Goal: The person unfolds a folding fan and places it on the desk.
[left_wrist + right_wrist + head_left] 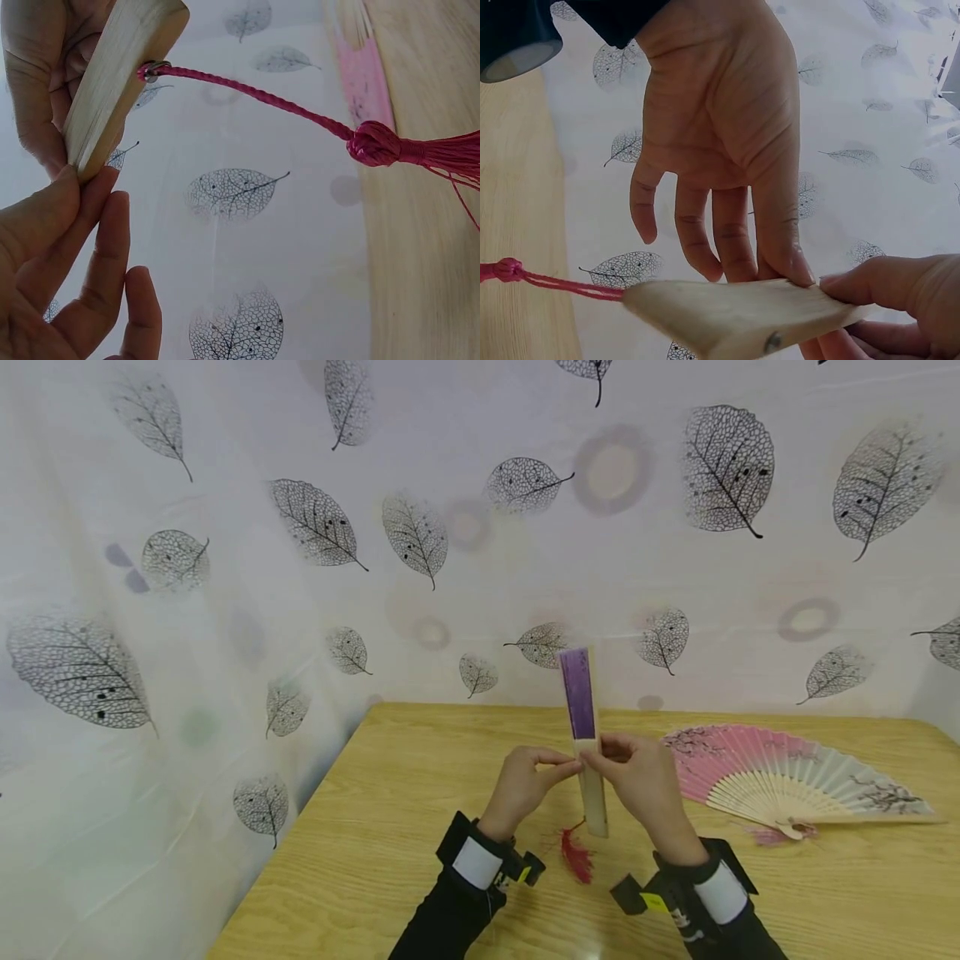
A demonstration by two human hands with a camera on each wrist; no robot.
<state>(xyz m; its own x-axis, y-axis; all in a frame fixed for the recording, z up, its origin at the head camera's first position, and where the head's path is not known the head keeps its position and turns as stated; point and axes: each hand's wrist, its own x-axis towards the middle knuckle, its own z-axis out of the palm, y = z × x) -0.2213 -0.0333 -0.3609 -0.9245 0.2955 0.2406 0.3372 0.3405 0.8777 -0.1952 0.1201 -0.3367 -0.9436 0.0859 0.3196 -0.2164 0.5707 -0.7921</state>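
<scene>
A folded hand fan point(588, 781) stands nearly upright above the table, purple at its upper part and pale wood below. My left hand point(519, 787) pinches its left edge between thumb and index finger, the other fingers loosely spread. On the opposite edge, the thumb and fingers of my right hand point(647, 785) grip it at about the same height. A red-pink tassel point(379, 144) hangs by a cord from a metal ring at the fan's wooden end. The right wrist view shows both the left hand point(720, 127) and the right hand point(922, 300) touching the wood.
To the right, a spread pink and white fan point(780, 777) with branch patterns lies on the wooden table point(360, 860). Behind and left of the table hangs a pale sheet point(225, 635) printed with leaves.
</scene>
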